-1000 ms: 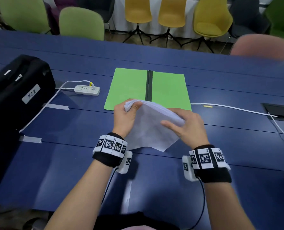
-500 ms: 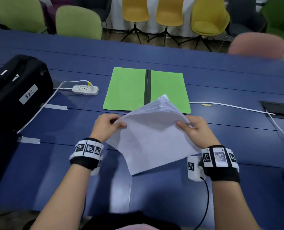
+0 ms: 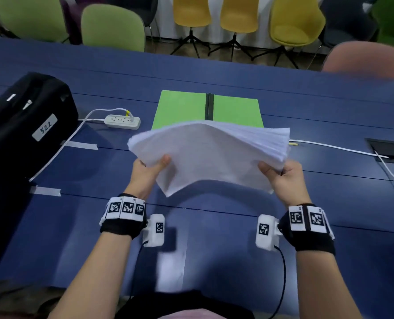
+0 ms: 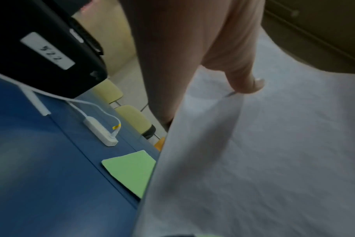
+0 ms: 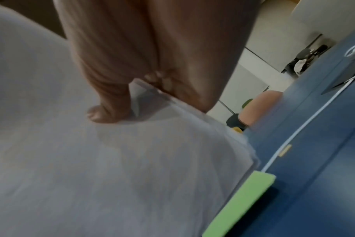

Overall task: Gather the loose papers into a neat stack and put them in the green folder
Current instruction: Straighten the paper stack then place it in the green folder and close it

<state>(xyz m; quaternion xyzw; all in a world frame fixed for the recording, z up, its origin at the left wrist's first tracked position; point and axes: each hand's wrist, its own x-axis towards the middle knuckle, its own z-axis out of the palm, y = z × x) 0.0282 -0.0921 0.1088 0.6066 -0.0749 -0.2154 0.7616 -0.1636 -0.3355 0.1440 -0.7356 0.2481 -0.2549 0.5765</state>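
A thick stack of white papers (image 3: 211,155) hangs in the air above the blue table, bowed upward in the middle. My left hand (image 3: 151,168) grips its left edge with the thumb on top, and my right hand (image 3: 281,172) grips its right edge the same way. Both wrist views show a thumb pressing on the papers (image 4: 263,160) (image 5: 111,168). The green folder (image 3: 186,109) lies open and flat just beyond the stack, with a dark spine down its middle; its near edge is hidden by the paper. A corner of the folder (image 4: 130,170) (image 5: 241,205) shows in each wrist view.
A black bag (image 3: 23,125) labelled 522 sits at the left. A white power strip (image 3: 122,122) with its cable lies left of the folder. A white cable (image 3: 338,148) runs right toward a table hatch (image 3: 391,149). Chairs stand beyond the far edge.
The stack has been turned from a slanted, corner-up hold to a wide level one and lifted toward the folder. My hands have moved apart to its left and right edges.
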